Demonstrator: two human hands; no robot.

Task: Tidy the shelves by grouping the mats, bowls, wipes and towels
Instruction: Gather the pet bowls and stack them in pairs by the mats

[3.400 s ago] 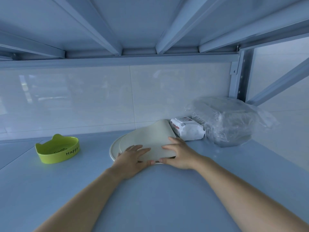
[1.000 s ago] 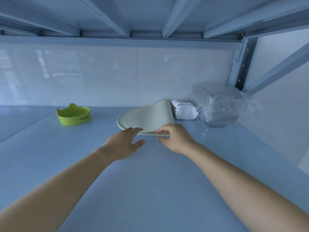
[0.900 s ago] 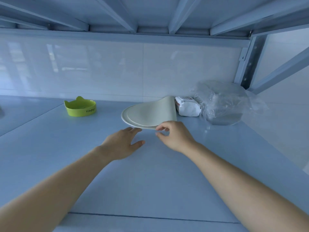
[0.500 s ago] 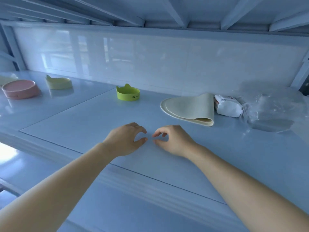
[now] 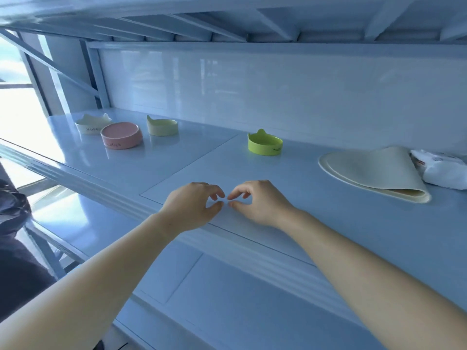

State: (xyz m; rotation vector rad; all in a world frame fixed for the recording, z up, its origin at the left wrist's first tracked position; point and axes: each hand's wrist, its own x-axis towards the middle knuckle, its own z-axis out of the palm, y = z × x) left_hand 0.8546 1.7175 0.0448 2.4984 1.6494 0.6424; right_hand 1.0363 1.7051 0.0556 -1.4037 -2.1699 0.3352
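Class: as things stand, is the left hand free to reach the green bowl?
Probably yes. The left hand is empty near the shelf's front edge, and only bare shelf lies between it and the green bowl; the mats sit off to the right.

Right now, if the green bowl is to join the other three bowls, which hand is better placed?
Left, probably. The green bowl and the bowl group lie left of both hands; the empty left hand is nearer that side, while the right hand would cross over.

bowls (image 5: 121, 131) left on shelf (image 5: 353, 228) | folded mats (image 5: 371, 173) right | wipes (image 5: 442, 170) beside mats
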